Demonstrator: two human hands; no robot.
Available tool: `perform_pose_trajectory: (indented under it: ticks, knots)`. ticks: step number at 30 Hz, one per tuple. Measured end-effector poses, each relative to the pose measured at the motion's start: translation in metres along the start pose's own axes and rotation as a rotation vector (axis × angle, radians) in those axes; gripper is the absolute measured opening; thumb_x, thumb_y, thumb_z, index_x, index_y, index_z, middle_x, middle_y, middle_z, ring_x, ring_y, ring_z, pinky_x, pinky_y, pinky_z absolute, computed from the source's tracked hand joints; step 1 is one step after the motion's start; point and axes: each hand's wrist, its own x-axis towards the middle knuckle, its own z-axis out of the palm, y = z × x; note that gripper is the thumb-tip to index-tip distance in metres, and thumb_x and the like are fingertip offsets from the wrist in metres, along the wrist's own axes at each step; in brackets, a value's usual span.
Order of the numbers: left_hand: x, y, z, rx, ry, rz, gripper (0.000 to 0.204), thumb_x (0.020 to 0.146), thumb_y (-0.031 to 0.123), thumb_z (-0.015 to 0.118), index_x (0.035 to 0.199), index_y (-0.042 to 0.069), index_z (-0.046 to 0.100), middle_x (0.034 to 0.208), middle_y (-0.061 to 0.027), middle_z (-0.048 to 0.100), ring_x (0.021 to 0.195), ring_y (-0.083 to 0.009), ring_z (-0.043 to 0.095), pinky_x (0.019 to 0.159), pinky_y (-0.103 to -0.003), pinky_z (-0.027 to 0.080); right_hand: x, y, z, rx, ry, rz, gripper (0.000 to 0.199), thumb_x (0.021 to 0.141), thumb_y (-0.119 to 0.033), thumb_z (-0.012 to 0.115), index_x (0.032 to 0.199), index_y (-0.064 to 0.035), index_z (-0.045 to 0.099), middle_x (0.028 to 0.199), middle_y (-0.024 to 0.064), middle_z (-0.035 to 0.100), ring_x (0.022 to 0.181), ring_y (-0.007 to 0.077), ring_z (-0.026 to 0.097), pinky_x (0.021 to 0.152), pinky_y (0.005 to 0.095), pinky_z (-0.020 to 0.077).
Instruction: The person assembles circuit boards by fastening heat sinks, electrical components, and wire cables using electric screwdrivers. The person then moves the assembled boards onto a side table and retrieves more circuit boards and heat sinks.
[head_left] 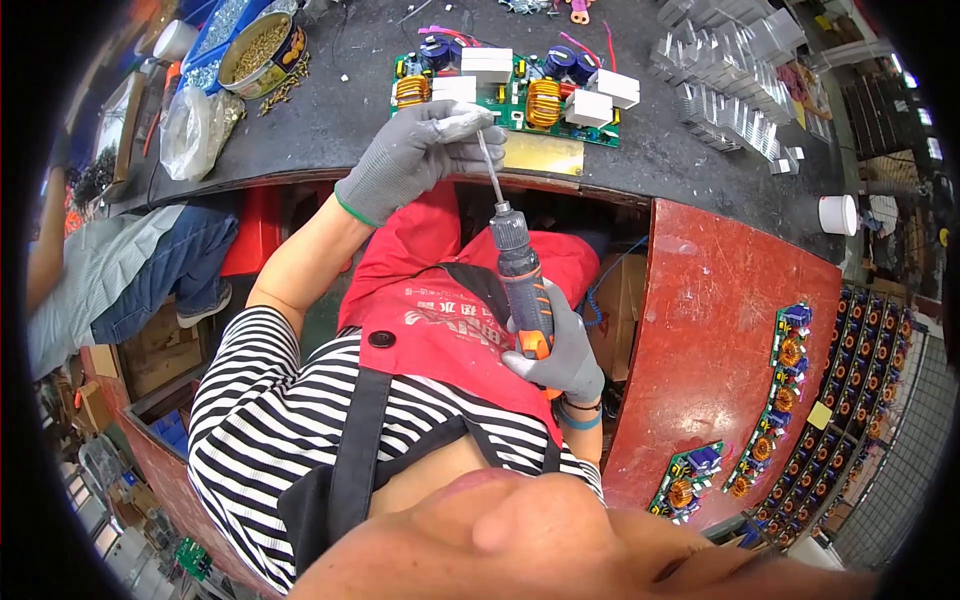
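Observation:
My right hand (568,352), in a grey glove, is wrapped round a grey and orange electric screwdriver (518,262). Its long metal bit (491,168) points up and away toward the bench edge. At the bit's tip, my gloved left hand (420,150) has thumb and fingers pinched together; whatever small thing lies between them is hidden. Just beyond my left hand, a green circuit board (515,112) with copper coils, blue capacitors and white blocks lies on the dark bench. A brass-coloured plate (545,155) sits along its near edge, by the bench front.
A tub of brass screws (262,55) and a clear plastic bag (190,135) stand at the far left. Aluminium heat sinks (730,80) crowd the far right, near a white cup (838,215). More boards (775,400) rest on the red table (690,330). Another person's jeans (160,270) show at left.

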Motion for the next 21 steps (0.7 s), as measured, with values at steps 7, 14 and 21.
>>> perform_pose_trajectory:
  ticks: [7,14,21]
  knots:
    - [0.005,-0.004,0.018,0.152,0.098,0.044,0.025,0.098,0.013,0.059,0.115,-0.005,0.058,0.107,-0.0175,0.068,0.098,-0.0266,0.069,0.090,-0.041,0.057,-0.001,-0.012,0.010,-0.257,0.192,-0.029,0.091,0.067,-0.016,0.083,0.142,0.0060,0.036,0.101,0.0203,0.067,0.086,0.0291,0.071,0.077,0.0364,0.0558]
    - [0.014,-0.006,0.029,0.127,0.092,0.041,0.025,0.099,0.017,0.058,0.114,-0.002,0.059,0.103,-0.0145,0.067,0.088,-0.0248,0.069,0.084,-0.040,0.059,-0.005,-0.008,-0.001,-0.175,0.148,-0.024,0.094,0.071,-0.016,0.082,0.146,0.0053,0.030,0.125,0.0261,0.057,0.109,0.0368,0.065,0.088,0.0385,0.0532]
    - [0.020,-0.001,0.034,0.012,-0.064,-0.018,0.025,0.099,0.014,0.055,0.115,-0.006,0.057,0.105,-0.0182,0.068,0.095,-0.0280,0.070,0.090,-0.045,0.058,-0.011,-0.010,-0.005,-0.139,0.178,-0.013,0.091,0.071,-0.018,0.082,0.145,0.0029,0.034,0.114,0.0235,0.064,0.100,0.0349,0.069,0.084,0.0387,0.0548]
